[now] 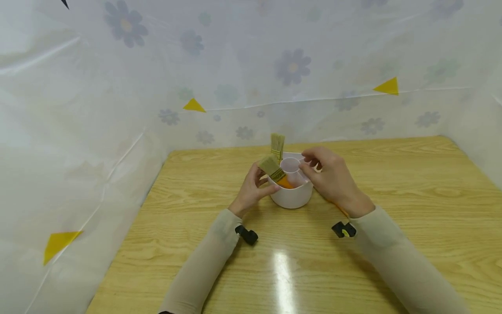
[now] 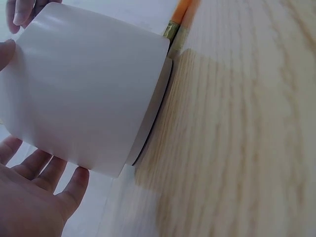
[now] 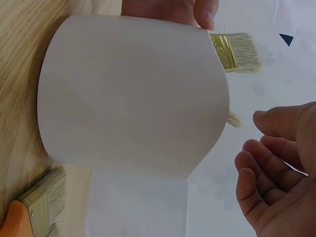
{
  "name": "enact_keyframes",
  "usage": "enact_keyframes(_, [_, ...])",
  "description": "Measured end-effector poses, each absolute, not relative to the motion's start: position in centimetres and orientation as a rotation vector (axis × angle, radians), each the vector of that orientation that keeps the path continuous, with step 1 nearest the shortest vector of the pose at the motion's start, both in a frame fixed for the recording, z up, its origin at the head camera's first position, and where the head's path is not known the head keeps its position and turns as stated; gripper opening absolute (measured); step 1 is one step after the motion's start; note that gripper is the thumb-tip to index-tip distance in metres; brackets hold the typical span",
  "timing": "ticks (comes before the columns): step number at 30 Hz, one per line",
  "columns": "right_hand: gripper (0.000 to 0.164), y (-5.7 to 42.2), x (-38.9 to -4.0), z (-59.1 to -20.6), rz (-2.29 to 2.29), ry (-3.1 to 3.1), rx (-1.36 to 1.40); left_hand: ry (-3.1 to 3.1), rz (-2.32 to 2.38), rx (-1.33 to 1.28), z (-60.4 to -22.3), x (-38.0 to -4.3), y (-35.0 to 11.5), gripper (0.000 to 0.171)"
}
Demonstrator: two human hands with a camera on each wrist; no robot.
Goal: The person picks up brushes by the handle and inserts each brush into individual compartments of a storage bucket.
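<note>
A white pot (image 1: 292,196) with a slanted rim stands on the table, a clear round cup (image 1: 290,165) inside it. Two flat paintbrushes rise bristles-up from the pot: one brush (image 1: 277,146) at the back, another brush (image 1: 274,170) leaning left with its orange handle inside. My left hand (image 1: 252,187) grips the pot's left side, thumb at the front rim and fingers (image 2: 74,190) against the wall. At the right rim, my right hand (image 1: 329,176) hovers with loosely bent fingers; nothing shows between thumb and fingers in the right wrist view.
A third paintbrush (image 3: 42,202) with an orange handle lies on the wooden table (image 1: 196,200), right of the pot and partly under my right arm. Behind the table hangs a flower-patterned sheet (image 1: 235,65) with yellow triangles. Translucent sheeting (image 1: 78,152) lines the left side.
</note>
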State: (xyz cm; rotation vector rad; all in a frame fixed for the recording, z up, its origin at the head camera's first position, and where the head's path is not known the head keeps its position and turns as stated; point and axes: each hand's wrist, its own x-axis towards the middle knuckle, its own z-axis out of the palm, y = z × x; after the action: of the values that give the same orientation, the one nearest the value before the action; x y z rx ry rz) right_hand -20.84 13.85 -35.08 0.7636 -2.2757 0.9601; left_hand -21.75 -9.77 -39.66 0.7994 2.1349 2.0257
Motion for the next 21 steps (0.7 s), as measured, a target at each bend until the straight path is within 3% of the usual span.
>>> enact_keyframes(21, [0.025,16.8,-20.4,-35.4,0.947,-2.297,0.697,2.08,2.095,0.77,-39.9,-21.8,-9.7,0.065])
